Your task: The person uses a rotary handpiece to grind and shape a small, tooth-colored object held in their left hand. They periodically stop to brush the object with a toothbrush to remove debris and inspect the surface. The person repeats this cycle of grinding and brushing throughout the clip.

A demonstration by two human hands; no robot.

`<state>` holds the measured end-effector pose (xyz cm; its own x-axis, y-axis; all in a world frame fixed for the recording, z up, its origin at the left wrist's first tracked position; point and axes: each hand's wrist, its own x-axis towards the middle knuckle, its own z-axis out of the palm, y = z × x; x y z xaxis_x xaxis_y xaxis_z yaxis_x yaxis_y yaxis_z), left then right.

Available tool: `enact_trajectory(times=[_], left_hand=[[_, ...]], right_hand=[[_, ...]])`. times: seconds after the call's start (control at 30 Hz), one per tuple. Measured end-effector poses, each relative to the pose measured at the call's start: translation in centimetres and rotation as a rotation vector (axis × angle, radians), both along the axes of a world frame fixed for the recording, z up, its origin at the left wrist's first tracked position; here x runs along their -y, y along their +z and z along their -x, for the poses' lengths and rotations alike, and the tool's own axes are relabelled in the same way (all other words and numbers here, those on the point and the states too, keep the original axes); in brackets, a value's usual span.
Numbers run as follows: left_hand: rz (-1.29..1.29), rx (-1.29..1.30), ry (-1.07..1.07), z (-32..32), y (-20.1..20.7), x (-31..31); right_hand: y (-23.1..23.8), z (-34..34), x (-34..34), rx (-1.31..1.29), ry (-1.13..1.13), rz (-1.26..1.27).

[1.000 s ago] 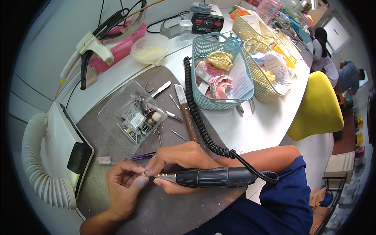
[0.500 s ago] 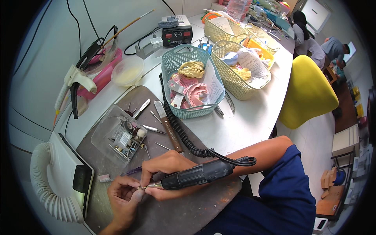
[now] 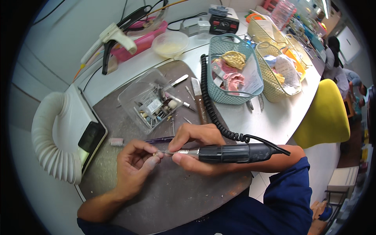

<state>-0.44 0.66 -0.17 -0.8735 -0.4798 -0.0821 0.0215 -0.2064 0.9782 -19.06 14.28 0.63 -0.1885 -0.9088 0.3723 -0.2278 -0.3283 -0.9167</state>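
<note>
My right hand (image 3: 197,147) is closed around the front of a black rotary handpiece (image 3: 231,154), holding it much like a pen. Its metal tip points left and meets a tiny pale piece (image 3: 156,154) at my left fingertips. Thumb and fingers of my left hand (image 3: 135,166) pinch that piece; it is too small to name, perhaps tooth-coloured. Both hands are over a dark grey work mat (image 3: 176,192). Just beyond them lie a toothbrush (image 3: 116,141) and a purple-handled tool (image 3: 158,140). A coiled black cord (image 3: 221,124) runs from the handpiece's rear.
Behind the hands stands a clear box of burs and polishing bits (image 3: 150,105), beside a wooden-handled knife (image 3: 200,105). A blue-green basket (image 3: 235,98) holds dental casts; yellow baskets (image 3: 270,88) adjoin it. At left is a white suction hose (image 3: 43,137). A yellow chair (image 3: 325,113) stands right.
The view has shifted, so the bench things appear farther right. The handpiece now lies more level, and its tip is still at the piece in my left fingers.
</note>
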Motion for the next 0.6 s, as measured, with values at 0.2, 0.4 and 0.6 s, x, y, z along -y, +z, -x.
enact_trajectory(times=[0.2,0.4,0.6], left_hand=[[-0.028,0.001,-0.014,0.2,0.5,-0.3],[0.925,-0.09,-0.156,-0.6,0.5,-1.1],[1.148,-0.085,-0.041,-0.6,0.0,-1.7]], right_hand=[[1.7,-0.2,-1.0,0.194,-0.073,-0.273],[5.3,0.5,-3.9,0.366,-0.17,-0.381],[5.9,-1.9,-7.3,0.255,-0.339,-0.407]])
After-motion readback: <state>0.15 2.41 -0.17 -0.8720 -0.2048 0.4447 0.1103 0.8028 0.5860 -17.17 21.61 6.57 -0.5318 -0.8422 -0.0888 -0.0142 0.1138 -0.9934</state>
